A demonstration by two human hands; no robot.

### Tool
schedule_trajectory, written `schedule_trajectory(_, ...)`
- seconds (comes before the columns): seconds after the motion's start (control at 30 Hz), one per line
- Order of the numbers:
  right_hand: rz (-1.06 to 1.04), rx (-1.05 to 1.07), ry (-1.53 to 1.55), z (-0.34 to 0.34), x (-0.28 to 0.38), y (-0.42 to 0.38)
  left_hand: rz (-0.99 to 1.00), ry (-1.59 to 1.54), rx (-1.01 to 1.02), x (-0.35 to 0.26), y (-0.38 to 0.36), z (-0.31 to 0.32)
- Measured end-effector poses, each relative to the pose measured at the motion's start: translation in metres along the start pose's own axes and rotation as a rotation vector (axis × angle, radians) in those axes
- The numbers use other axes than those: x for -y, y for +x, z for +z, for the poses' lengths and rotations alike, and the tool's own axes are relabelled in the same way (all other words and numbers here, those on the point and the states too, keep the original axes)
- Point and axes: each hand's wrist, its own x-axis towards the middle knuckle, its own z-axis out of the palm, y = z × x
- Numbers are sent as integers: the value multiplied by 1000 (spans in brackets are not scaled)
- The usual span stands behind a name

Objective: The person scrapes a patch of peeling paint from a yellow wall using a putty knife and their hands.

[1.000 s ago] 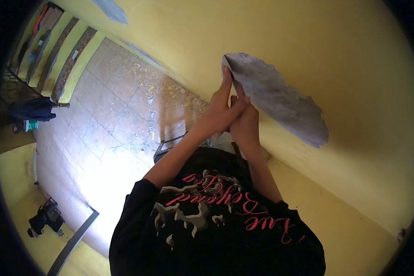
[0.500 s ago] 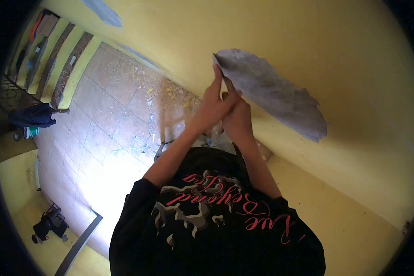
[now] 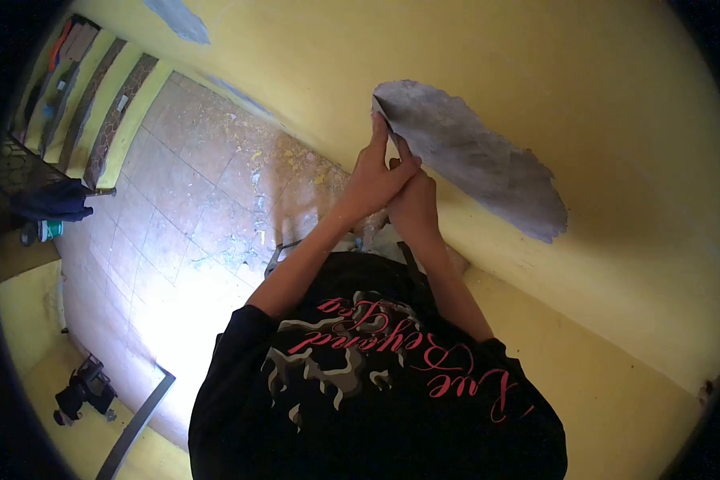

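Note:
Both hands are together at the upper-left end of a bare grey patch (image 3: 480, 168) in the yellow wall. A thin flat-bladed scraper (image 3: 383, 109) meets the patch edge there with its tip. My left hand (image 3: 370, 178) is closed on the scraper, its forefinger stretched up along the blade. Just below and to the right, my right hand (image 3: 414, 206) is wrapped round the scraper's lower part, overlapping the left fingers. The handle is mostly hidden by the hands.
Yellow paint flakes (image 3: 304, 164) litter the tiled floor (image 3: 160, 192) by the wall. Steps (image 3: 120, 112) rise at upper left, with dark cloth (image 3: 52, 200) and a green-and-white can (image 3: 52, 230) below. A person in black (image 3: 86, 388) is at lower left. A smaller grey patch (image 3: 180, 20) shows higher up.
The view has shifted slightly, moving the scene a little left. Both hands keep nearly the same place and hold on the scraper; the blade tip stays at the patch edge.

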Motion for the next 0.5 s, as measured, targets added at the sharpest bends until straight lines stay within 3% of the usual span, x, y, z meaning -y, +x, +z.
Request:
schedule_trajectory(0.1, -21, -78, 112, -3, 3, -17, 124, 75, -61, 13, -6, 3)
schedule_trajectory(0.2, -58, -159, 43, 9, -3, -7, 96, 100, -116, 20, 0, 6)
schedule_trajectory(0.3, 52, -87, -5, 13, -2, -11, 116, 193, -98, 31, 6, -1)
schedule_trajectory(0.43, 1, -121, 97, 17, -8, -14, 115, -5, -108, 33, 1, 6)
schedule_trajectory(0.5, 4, -136, 86, 28, -12, -5, 110, 263, -173, 39, 13, -1)
